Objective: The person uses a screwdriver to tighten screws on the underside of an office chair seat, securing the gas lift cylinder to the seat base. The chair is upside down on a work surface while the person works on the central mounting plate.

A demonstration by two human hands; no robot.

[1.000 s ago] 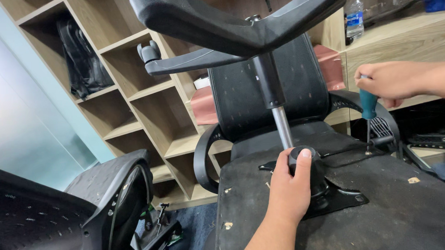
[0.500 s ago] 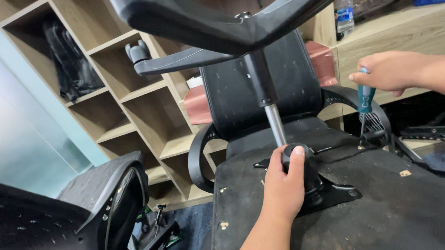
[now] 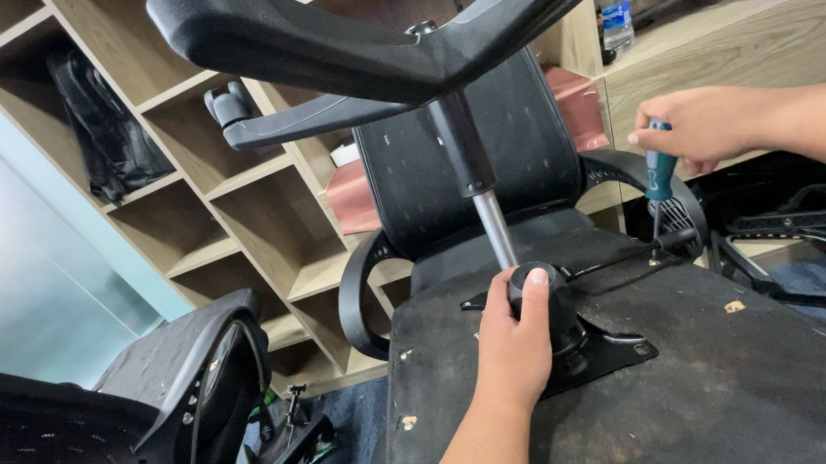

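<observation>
Your left hand (image 3: 513,334) wraps the black collar (image 3: 536,292) at the foot of the gas cylinder (image 3: 493,225), on the upturned chair seat (image 3: 693,387). Your right hand (image 3: 702,126) closes around a teal-handled screwdriver (image 3: 660,173), tip down at the seat's far edge.

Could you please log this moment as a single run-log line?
left hand: grips gas-lift housing | right hand: holds screwdriver, tip down at lever | chair: upturned, base on top
</observation>
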